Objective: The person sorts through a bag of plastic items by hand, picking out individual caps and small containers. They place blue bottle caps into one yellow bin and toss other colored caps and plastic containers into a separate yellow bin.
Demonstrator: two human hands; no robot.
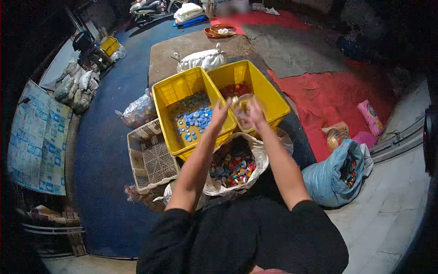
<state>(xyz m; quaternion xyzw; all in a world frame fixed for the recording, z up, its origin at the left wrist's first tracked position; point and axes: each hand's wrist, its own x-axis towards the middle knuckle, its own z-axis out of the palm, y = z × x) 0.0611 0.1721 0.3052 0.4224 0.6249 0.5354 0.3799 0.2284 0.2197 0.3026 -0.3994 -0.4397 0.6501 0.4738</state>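
Note:
My left hand (221, 114) is raised over the inner edge of the left yellow crate (166, 96), which holds blue, white and grey caps. Over the right yellow crate (269, 93), with red caps inside, is my right hand (255, 112), blurred by motion. A round, clear, blurred object (242, 107) shows between the hands, beside my right fingers; whether they grip it is hard to tell. Below my hands stands an open white sack (260, 157) full of mixed coloured caps. The fingers of my left hand are smeared.
An empty-looking grey lattice crate (137, 160) stands at the left of the yellow crates. A blue sack (319, 180) of caps is at the right. Behind the crates lie a tied white sack (200, 59) and brown baskets (212, 33). A clear bag (138, 112) sits on the left.

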